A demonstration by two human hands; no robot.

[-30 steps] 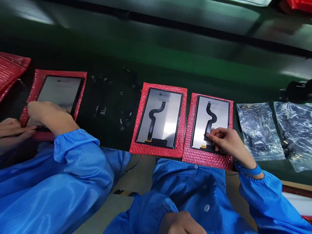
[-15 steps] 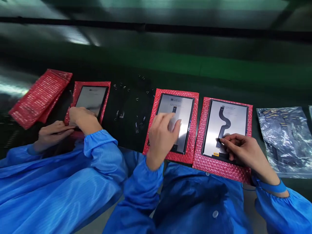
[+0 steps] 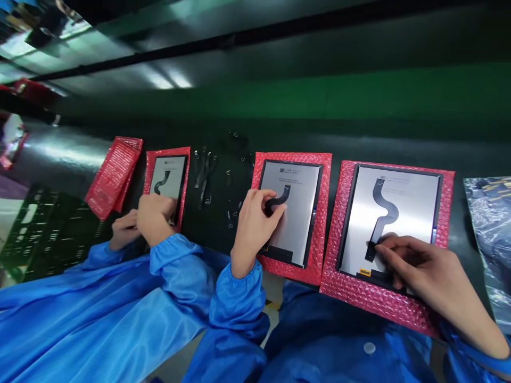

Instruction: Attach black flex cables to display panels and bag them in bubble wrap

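Observation:
Two grey display panels lie on red bubble wrap before me. Over the middle panel [image 3: 297, 223], my left hand [image 3: 254, 226] pinches a black curved flex cable [image 3: 284, 198] between thumb and fingertips. On the right panel [image 3: 415, 207] rests a longer, S-shaped black flex cable [image 3: 386, 210]; my right hand [image 3: 415, 263] pinches it near its lower end. A small yellow connector [image 3: 364, 272] sits at that panel's bottom edge, just below the cable end. The lower left of the middle panel is hidden by my left hand.
At the left, a co-worker's hands [image 3: 155, 215] cover part of another panel [image 3: 175, 170] on red wrap. Folded red bubble bags [image 3: 114, 178] lie beyond. Loose black cables [image 3: 204, 178] lie between us. A clear bag [image 3: 493, 223] is at far right.
The view has shifted. My left hand has closed from an open, spread pose onto the middle panel's cable. My right hand still pinches its cable. A cable now shows on the co-worker's panel.

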